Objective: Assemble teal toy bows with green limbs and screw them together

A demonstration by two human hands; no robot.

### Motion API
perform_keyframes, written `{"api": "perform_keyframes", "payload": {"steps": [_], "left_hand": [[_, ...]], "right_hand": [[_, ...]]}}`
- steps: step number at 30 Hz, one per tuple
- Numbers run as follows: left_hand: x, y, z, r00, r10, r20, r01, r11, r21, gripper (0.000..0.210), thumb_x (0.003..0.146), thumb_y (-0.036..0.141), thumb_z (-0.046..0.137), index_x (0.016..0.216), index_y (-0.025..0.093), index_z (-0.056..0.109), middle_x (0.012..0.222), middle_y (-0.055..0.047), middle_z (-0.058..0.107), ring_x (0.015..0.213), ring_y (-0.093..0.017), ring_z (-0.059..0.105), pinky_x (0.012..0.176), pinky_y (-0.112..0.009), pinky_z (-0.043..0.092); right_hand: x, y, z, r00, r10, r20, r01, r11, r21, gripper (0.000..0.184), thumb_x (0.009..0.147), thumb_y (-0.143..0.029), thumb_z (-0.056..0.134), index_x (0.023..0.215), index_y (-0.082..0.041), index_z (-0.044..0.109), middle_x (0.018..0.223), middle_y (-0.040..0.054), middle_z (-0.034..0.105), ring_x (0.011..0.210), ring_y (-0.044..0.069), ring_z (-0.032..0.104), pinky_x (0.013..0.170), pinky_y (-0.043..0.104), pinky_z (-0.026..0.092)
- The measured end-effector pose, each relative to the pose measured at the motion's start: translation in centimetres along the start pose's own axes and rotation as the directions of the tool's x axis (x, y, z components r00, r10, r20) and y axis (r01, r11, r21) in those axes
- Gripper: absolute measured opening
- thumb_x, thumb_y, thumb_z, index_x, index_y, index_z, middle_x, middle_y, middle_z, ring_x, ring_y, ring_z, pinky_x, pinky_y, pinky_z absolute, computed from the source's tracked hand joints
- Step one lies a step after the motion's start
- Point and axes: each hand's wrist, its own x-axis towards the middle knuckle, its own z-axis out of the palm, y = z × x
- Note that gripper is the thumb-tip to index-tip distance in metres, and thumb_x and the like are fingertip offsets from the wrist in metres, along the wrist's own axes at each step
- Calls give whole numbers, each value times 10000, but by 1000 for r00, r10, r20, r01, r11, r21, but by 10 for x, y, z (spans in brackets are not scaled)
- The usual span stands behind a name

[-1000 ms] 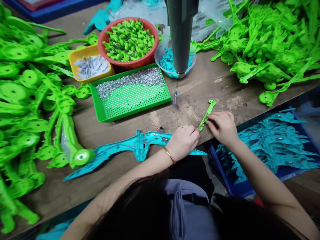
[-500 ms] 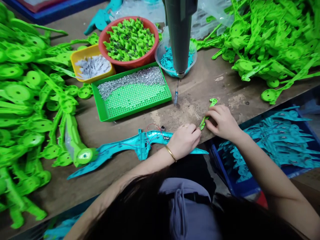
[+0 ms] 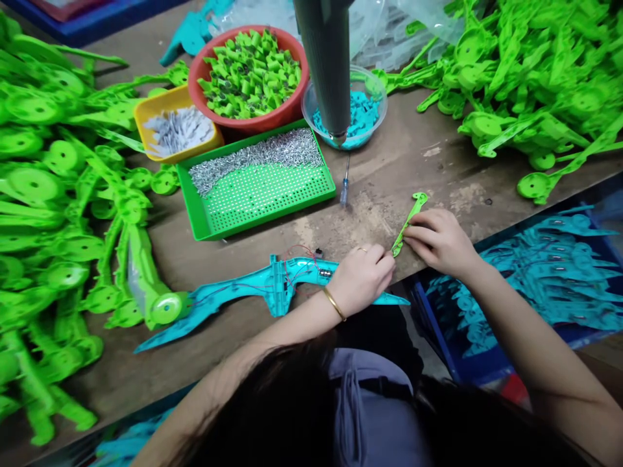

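Note:
Between my hands is a slim green plastic piece (image 3: 407,222), slanting up from the table. My right hand (image 3: 440,241) is closed on its side, thumb and fingers pinching it. At its lower end, my left hand (image 3: 364,277) has its fingers pressed together; the fingertips are partly hidden, so what they pinch does not show. Beneath my left wrist lies a blue plastic toy-bow-shaped half shell (image 3: 243,285) with thin red wires and small silvery parts in it. Its left part touches a green plastic limb with a round disc (image 3: 168,310).
A green tray of screws (image 3: 257,214), a red bowl of green pieces (image 3: 193,84), a yellow tray (image 3: 141,123) and a clear bowl of blue bits (image 3: 382,107) stand behind. A dark powered driver (image 3: 326,71) hangs overhead. Green parts (image 3: 530,91) heap up both sides; a blue crate (image 3: 450,357) sits right.
The slim green piece has turned and shows more of its length. My right hand has shifted slightly along with it. The whole view has moved a little.

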Motion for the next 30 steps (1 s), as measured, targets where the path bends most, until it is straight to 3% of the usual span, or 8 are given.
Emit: {"api": "perform_keyframes", "payload": {"steps": [9, 14, 17, 21, 24, 27, 30], "left_hand": [[1, -1, 1, 998, -36, -49, 34, 998, -47, 248, 976, 239, 402, 924, 145, 626, 825, -61, 590, 775, -187, 558, 692, -313, 463], [1, -2, 0, 999, -15, -50, 13, 999, -41, 218, 965, 233, 433, 922, 140, 625, 808, -58, 579, 765, -190, 558, 687, -308, 450], [1, -2, 1, 998, -14, -55, 12, 999, -48, 203, 960, 230, 445, 921, 141, 624, 823, -62, 583, 773, -192, 559, 696, -308, 453], [0, -3, 1, 998, -23, -63, 20, 999, -46, 199, 960, 235, 446, 939, 148, 624, 839, -57, 596, 781, -188, 557, 710, -302, 463], [0, -3, 0, 998, -16, -66, 13, 999, -38, 202, 960, 236, 448, 947, 144, 628, 818, -54, 588, 768, -183, 557, 696, -293, 455], [0, -3, 0, 996, -10, -83, 8, 1000, -28, 198, 954, 236, 459, 957, 141, 632, 813, -53, 589, 757, -186, 555, 683, -293, 452], [0, -3, 1, 997, -4, -81, 2, 1000, -23, 190, 949, 232, 468, 961, 140, 634, 827, -56, 598, 759, -190, 554, 687, -298, 454]], "right_hand": [[-10, -12, 3, 996, -46, -81, 28, 978, -208, 243, 858, -246, 592, 1095, -254, 644, 1144, 50, 695, 1014, 215, 602, 1001, 428, 400], [3, -12, -3, 994, -97, 41, 104, 966, -236, 184, 864, -227, 540, 1024, -228, 631, 1124, 58, 693, 1001, 230, 583, 982, 430, 372], [14, -9, -1, 997, 19, 76, -10, 994, -110, 184, 870, -184, 489, 1008, -217, 604, 1040, 66, 691, 969, 227, 590, 917, 409, 390], [17, -5, 5, 980, 196, -22, -194, 978, 73, 103, 884, -225, 510, 957, -216, 582, 947, 64, 660, 923, 213, 588, 847, 368, 428], [13, -5, 4, 975, 216, -46, -215, 976, 22, 104, 890, -263, 519, 909, -217, 610, 974, 86, 632, 954, 227, 562, 836, 371, 426], [14, -8, 0, 973, 228, 25, -226, 971, -72, 125, 893, -278, 506, 899, -223, 619, 986, 84, 627, 965, 242, 549, 845, 394, 391], [23, -15, -5, 926, 360, 112, -352, 932, -86, 62, 849, -252, 533, 866, -218, 581, 923, 64, 629, 926, 244, 556, 824, 389, 362]]}}
